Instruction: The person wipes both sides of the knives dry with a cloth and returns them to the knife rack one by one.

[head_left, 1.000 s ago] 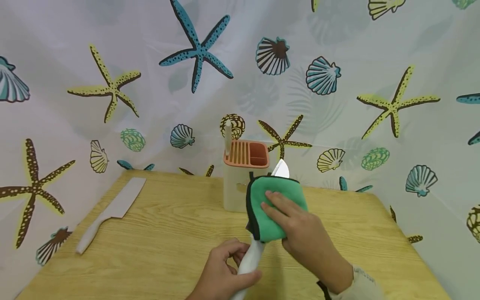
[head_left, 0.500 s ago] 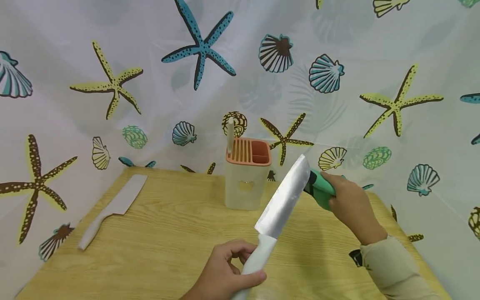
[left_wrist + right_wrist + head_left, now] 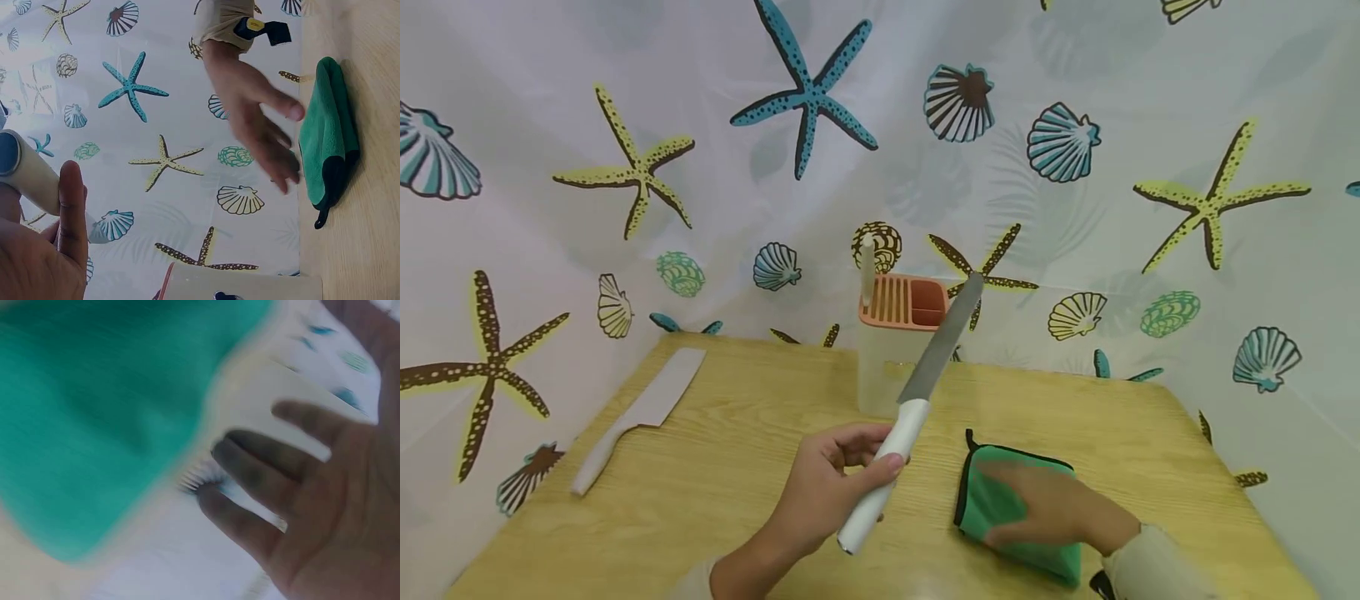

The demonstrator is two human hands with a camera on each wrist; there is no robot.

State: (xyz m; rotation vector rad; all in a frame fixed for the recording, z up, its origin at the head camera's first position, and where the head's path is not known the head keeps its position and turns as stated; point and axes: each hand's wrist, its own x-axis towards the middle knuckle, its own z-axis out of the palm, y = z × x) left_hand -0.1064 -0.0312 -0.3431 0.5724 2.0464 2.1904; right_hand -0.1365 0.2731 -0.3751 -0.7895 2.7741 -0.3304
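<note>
My left hand [image 3: 831, 475] grips the white handle of a kitchen knife [image 3: 895, 437], its long blade pointing up and away to the right. The left wrist view shows the butt of the handle [image 3: 34, 175] held between thumb and fingers. To the right, a green cloth [image 3: 1052, 554] with black edging lies folded on the table. My right hand [image 3: 1048, 504], blurred, hovers over this cloth with fingers spread. Seen from the left wrist, a gap shows between the right hand [image 3: 253, 112] and the cloth [image 3: 328, 131]. Nothing is in the right palm [image 3: 337, 506].
A white cleaver [image 3: 662, 387] lies flat near the table's left edge. Behind the held knife stands a cream knife block [image 3: 876, 375] with an orange slotted top, a white handle [image 3: 868, 271] upright in it. A patterned curtain [image 3: 722, 50] hangs behind the wooden table [image 3: 730, 450].
The right hand wiped the blade with the cloth, drew it off to the right, then lowered and released it onto the table. The left hand has raised and turned the knife.
</note>
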